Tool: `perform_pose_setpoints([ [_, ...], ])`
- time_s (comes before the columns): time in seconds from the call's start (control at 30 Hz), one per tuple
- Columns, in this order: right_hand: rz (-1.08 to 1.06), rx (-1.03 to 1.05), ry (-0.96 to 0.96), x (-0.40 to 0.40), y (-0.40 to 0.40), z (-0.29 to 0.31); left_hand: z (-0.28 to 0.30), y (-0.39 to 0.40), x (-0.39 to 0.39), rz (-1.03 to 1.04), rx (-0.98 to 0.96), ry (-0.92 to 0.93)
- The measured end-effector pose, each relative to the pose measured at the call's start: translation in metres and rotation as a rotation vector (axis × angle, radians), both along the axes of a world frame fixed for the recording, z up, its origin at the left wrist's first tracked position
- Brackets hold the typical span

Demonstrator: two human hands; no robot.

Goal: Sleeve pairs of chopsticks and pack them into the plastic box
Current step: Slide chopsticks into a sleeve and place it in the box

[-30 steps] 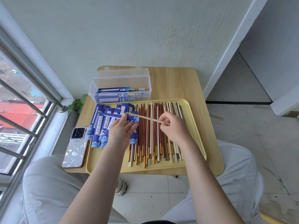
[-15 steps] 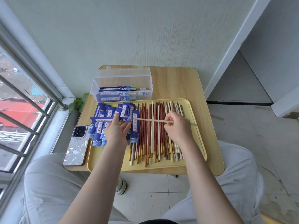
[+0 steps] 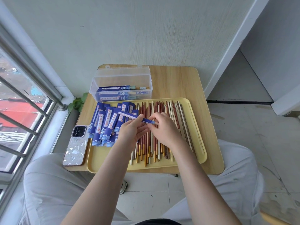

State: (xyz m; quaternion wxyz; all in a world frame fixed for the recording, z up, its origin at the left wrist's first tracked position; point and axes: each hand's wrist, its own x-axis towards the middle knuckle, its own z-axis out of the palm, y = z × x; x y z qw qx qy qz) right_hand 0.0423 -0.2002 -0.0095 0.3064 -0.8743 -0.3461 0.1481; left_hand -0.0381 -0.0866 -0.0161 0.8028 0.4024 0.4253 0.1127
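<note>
Pushed nearly fully into the thin, flimsy sleeve [image 3: 135,117], the stiff chopsticks are pinched at its end by the right hand [image 3: 164,129] while the left hand [image 3: 131,129] grips mid-sleeve.

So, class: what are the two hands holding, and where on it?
Both hold one blue sleeve: left hand grips its middle, right hand pinches its right end.

On my feed: both forearms bare, no sleeves in frame, no watch or rings on left hand [image 3: 132,132] or right hand [image 3: 164,130]. Light grey loose trousers [image 3: 48,189] fill lower left and lower right. Dark garment edge at bottom centre. One pale shoe [image 3: 124,186] under the bench.
</note>
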Motion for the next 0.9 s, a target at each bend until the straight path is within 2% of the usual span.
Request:
perform_pose_setpoints([
  [0.07,-0.024,-0.028,-0.054,0.003,-0.002,-0.001,0.004,0.003,-0.001,-0.143,0.102,0.145],
  [0.1,-0.039,-0.041,-0.089,0.006,-0.004,-0.001,0.006,0.004,-0.001,-0.245,0.248,0.255],
  [0.13,-0.052,-0.057,-0.121,0.008,-0.006,-0.002,0.007,0.006,-0.002,-0.332,0.471,0.372],
  [0.2,-0.057,-0.085,-0.152,0.012,-0.009,-0.001,0.008,0.011,-0.004,-0.379,1.055,0.536],
  [0.27,-0.031,-0.076,-0.124,0.013,-0.01,0.001,0.013,0.014,-0.004,-0.428,1.533,0.51],
  [0.3,-0.011,-0.063,-0.101,0.013,-0.01,0.003,0.017,0.015,-0.003,-0.545,1.653,0.478],
  [0.33,0.01,-0.05,-0.083,0.012,-0.01,0.005,0.021,0.016,0.0,-0.69,1.69,0.45],
  [0.4,0.039,-0.028,-0.068,0.011,-0.007,0.007,0.026,0.014,0.006,-0.892,1.654,0.451],
  [0.5,0.015,0.005,-0.142,0.009,-0.003,0.004,0.023,0.013,0.011,-0.918,1.518,0.493],
  [0.6,-0.147,0.096,-0.303,0.011,-0.004,0.0,0.013,0.016,0.006,-0.749,1.298,0.455],
  [0.67,-0.183,0.02,-0.321,0.015,-0.008,0.0,0.006,0.017,0.001,-0.567,1.061,0.379],
  [0.77,-0.142,-0.208,-0.085,0.014,-0.013,-0.006,-0.001,0.012,-0.003,-0.372,0.699,0.265],
  [0.83,-0.141,-0.28,0.029,0.009,-0.011,-0.014,-0.004,0.006,-0.003,-0.299,0.483,0.196],
  [0.9,-0.155,-0.302,0.058,0.004,-0.01,-0.022,-0.01,-0.002,0.0,-0.289,0.401,0.166],
])
